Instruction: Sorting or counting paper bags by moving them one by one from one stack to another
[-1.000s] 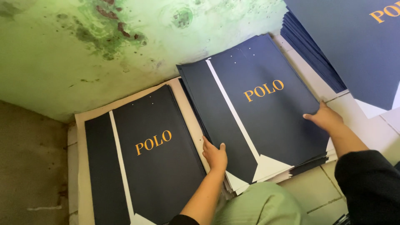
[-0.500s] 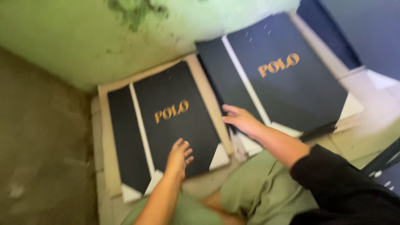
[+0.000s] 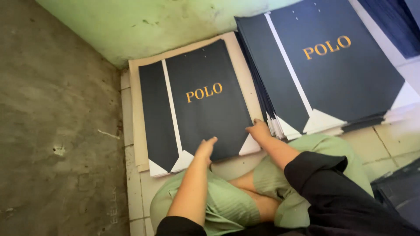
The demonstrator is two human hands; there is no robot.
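Sitting cross-legged at lower centre, green trousers nearest camera; left hand flat, fingers loose, on bottom edge of dark flat sheet, clamping nothing; right hand open, touching sheet's lower right corner; sheet lies on tan board, centre frame; taller dark stack upper right, much apparently left; green wall beyond

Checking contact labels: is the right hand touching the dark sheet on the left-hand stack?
Touching. The head view shows the right hand with its fingers laid on the lower right edge of the dark sheet, no gap visible.
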